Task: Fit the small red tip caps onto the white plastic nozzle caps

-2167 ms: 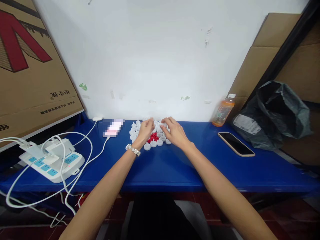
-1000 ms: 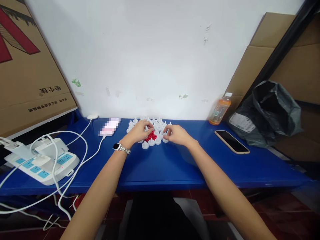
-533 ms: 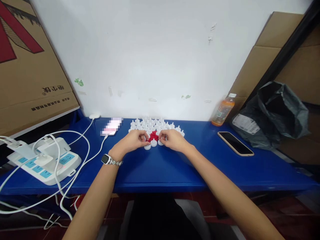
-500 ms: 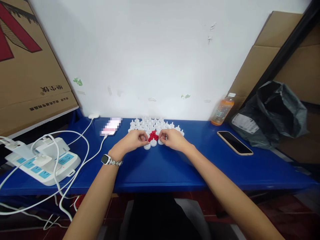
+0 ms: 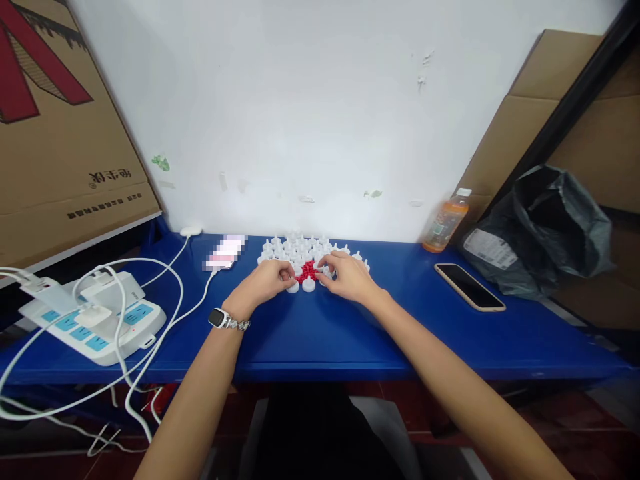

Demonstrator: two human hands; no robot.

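Observation:
Many small white nozzle caps (image 5: 290, 251), round with a thin spout, stand in a cluster on the blue table. Among them lies a pile of small red pieces (image 5: 307, 270), too small to make out singly. My left hand (image 5: 267, 280) is closed in a pinch at the left of the pile, on a white cap (image 5: 293, 288) at the front. My right hand (image 5: 346, 275) hovers on the pile's right side, thumb and index finger apart, close to the red pieces and a white cap behind the fingers. Between my hands another white cap (image 5: 309, 285) stands upright.
On the left are a power strip (image 5: 100, 327) with looping white cables and a charging phone (image 5: 223, 253). To the right lie a second phone (image 5: 470, 287), an orange drink bottle (image 5: 447, 220) and a grey plastic bag (image 5: 540, 233). A white wall (image 5: 320, 120) rises behind.
My right thumb and index finger have spread apart and shifted slightly up from the front cap on the right. My left hand keeps its pinch. The view has shifted a little.

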